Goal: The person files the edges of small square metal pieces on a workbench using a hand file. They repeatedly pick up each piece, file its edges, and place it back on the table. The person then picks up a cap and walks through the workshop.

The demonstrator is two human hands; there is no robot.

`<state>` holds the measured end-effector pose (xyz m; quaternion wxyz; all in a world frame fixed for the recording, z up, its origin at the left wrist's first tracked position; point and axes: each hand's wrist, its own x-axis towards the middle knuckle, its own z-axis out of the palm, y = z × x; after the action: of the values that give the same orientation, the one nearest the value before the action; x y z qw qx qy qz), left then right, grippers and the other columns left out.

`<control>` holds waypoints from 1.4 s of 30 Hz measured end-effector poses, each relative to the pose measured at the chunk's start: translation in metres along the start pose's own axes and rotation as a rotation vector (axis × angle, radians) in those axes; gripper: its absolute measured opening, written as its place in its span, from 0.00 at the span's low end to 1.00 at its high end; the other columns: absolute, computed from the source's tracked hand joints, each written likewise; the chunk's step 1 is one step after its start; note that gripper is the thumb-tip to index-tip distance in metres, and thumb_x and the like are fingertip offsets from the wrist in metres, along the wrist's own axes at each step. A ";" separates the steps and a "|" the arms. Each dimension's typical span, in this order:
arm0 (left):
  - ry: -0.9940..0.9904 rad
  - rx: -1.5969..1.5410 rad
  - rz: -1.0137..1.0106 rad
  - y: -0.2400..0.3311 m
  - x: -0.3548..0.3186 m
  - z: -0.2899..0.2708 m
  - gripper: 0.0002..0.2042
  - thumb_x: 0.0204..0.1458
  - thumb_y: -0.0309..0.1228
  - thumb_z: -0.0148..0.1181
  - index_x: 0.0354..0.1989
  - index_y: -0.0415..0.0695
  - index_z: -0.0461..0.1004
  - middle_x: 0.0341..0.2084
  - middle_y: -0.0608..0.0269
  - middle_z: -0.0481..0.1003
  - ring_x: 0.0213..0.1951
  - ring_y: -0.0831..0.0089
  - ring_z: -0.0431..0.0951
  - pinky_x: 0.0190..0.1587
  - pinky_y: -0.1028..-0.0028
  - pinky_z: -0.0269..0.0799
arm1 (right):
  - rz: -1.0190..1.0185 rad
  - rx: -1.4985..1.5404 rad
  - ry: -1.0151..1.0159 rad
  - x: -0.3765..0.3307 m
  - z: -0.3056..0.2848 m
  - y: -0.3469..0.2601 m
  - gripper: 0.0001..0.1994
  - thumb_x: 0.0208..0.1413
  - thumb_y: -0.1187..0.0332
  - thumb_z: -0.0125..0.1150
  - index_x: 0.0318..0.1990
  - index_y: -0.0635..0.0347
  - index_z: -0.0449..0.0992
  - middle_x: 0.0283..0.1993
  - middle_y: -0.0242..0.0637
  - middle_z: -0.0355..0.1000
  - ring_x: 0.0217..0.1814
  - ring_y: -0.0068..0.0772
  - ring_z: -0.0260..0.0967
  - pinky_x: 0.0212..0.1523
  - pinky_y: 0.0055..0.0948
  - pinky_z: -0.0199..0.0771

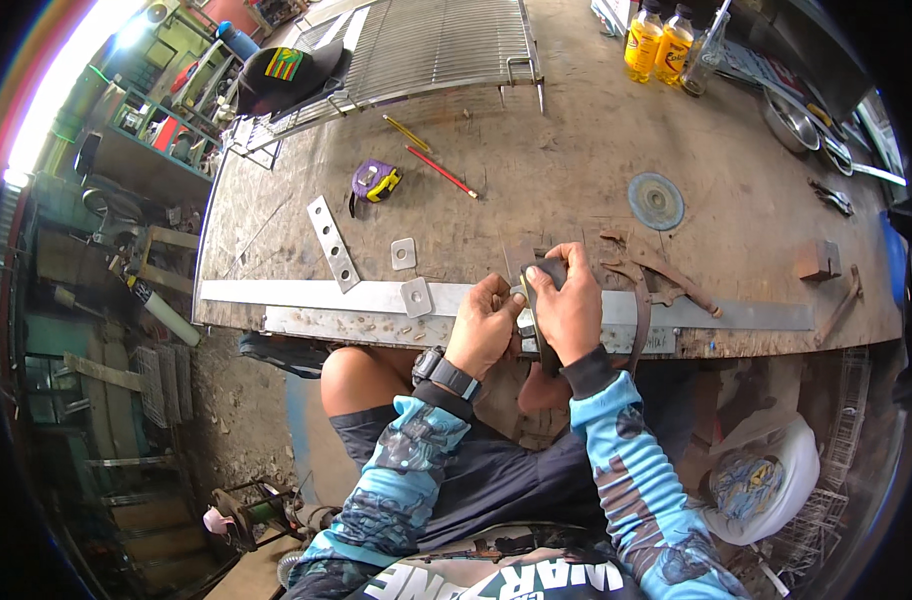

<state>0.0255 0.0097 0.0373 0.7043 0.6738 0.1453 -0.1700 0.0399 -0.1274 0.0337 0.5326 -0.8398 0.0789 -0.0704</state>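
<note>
From the head camera, the person sits at the near edge of a scarred tabletop (pixel 576 190), both hands working together over a long flat steel bar (pixel 306 296) that runs along that edge. The right hand (pixel 568 310) is closed around a dark block (pixel 550 270), pressing it down onto the bar, probably to steady it. The left hand (pixel 486 330) is pinched tight on a small metal piece (pixel 525 322) just beside the block (what kind of piece, I cannot tell), its fingers meeting the right hand's.

Left of the hands, two square plates (pixel 416 296) lie close by, one on the bar, and a drilled strip (pixel 333 243) rests at an angle, all within easy reach. Farther back are a tape measure (pixel 375 183), two pencils (pixel 441 171) and a grinding disc (pixel 656 201). A wire rack (pixel 426 45) and two bottles (pixel 658 42) stand at the far side, well apart from the work.
</note>
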 end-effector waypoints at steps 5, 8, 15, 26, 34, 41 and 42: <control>0.011 0.012 0.025 0.001 -0.002 0.001 0.07 0.67 0.26 0.57 0.37 0.41 0.67 0.16 0.67 0.69 0.11 0.75 0.70 0.12 0.73 0.63 | 0.091 0.130 -0.039 -0.043 -0.020 0.007 0.15 0.57 0.71 0.71 0.45 0.62 0.70 0.37 0.46 0.75 0.41 0.43 0.77 0.45 0.39 0.76; -0.004 -0.007 0.011 0.001 -0.001 0.002 0.08 0.67 0.27 0.59 0.36 0.42 0.67 0.16 0.67 0.68 0.11 0.76 0.70 0.12 0.72 0.63 | -0.002 0.072 0.035 -0.018 -0.008 0.004 0.14 0.56 0.71 0.71 0.45 0.62 0.71 0.38 0.48 0.76 0.41 0.49 0.78 0.44 0.40 0.76; -0.004 -0.032 0.020 0.004 0.000 0.003 0.09 0.67 0.27 0.58 0.36 0.42 0.66 0.17 0.67 0.68 0.11 0.76 0.70 0.11 0.72 0.62 | 0.106 0.123 -0.041 -0.044 -0.022 0.005 0.15 0.57 0.70 0.71 0.47 0.62 0.71 0.37 0.45 0.76 0.40 0.39 0.77 0.44 0.38 0.76; 0.004 -0.021 -0.022 0.008 -0.002 0.001 0.07 0.68 0.26 0.57 0.37 0.41 0.66 0.17 0.66 0.68 0.11 0.76 0.70 0.12 0.73 0.64 | 0.141 0.153 -0.035 -0.046 -0.019 0.006 0.14 0.56 0.75 0.70 0.45 0.62 0.71 0.37 0.40 0.74 0.40 0.34 0.74 0.44 0.36 0.74; 0.029 0.012 -0.027 0.008 -0.004 0.002 0.08 0.67 0.26 0.57 0.36 0.41 0.66 0.16 0.66 0.69 0.11 0.76 0.70 0.10 0.73 0.61 | 0.006 0.100 0.040 -0.012 -0.001 0.011 0.14 0.55 0.72 0.71 0.44 0.63 0.71 0.36 0.44 0.75 0.38 0.40 0.74 0.43 0.37 0.75; 0.007 -0.011 -0.011 0.003 -0.002 0.003 0.07 0.66 0.26 0.58 0.36 0.40 0.67 0.17 0.67 0.69 0.11 0.76 0.71 0.10 0.73 0.62 | 0.065 0.085 0.043 -0.005 -0.004 0.004 0.14 0.55 0.72 0.71 0.44 0.64 0.72 0.37 0.45 0.76 0.39 0.41 0.75 0.44 0.38 0.75; 0.014 0.004 -0.030 0.006 -0.003 0.004 0.07 0.66 0.26 0.58 0.35 0.40 0.67 0.17 0.67 0.69 0.11 0.76 0.71 0.10 0.73 0.62 | 0.084 0.119 0.021 0.005 0.000 0.006 0.14 0.56 0.70 0.71 0.44 0.64 0.73 0.36 0.47 0.76 0.39 0.42 0.75 0.43 0.38 0.75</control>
<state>0.0256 0.0059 0.0445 0.6993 0.6740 0.1602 -0.1762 0.0441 -0.1308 0.0285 0.5831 -0.8019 0.1150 -0.0613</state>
